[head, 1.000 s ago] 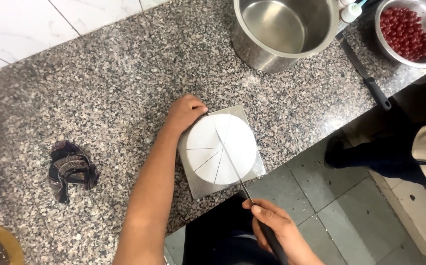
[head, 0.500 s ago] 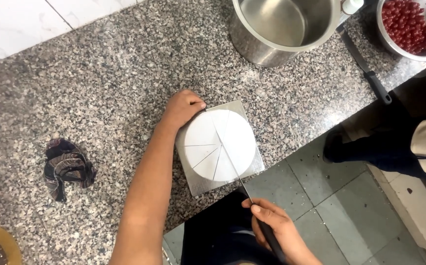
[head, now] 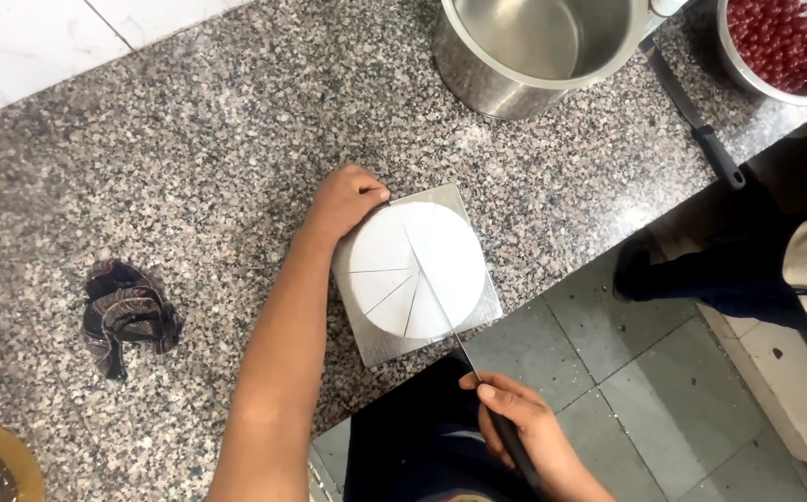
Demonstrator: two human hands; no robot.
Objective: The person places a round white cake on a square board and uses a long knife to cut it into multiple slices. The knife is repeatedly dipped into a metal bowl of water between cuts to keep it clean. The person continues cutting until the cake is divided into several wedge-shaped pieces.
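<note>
Speckled grey granite counter (head: 190, 186) across most of the frame, grey floor tiles at lower right. At centre, round white cake (head: 415, 270) on a square silver board (head: 473, 311), already scored into wedges on its left half. Left hand (head: 343, 200) curled over the board's upper-left corner, fingertips pressed against the cake's edge, apparently to stop the board sliding. Right hand (head: 515, 432) at lower centre, closed around a dark handle, gripping a long knife (head: 431, 288). Blade laid across the cake through its middle, long axis running from lower right up to upper left, tip pointing toward the left hand; likely placed on the diameter for even slices. Steel pot (head: 534, 46) at top centre, bowl of red cherries (head: 780, 42) at upper right, second knife (head: 696, 116) between them. Crumpled dark cloth (head: 125, 311) at left.
</note>
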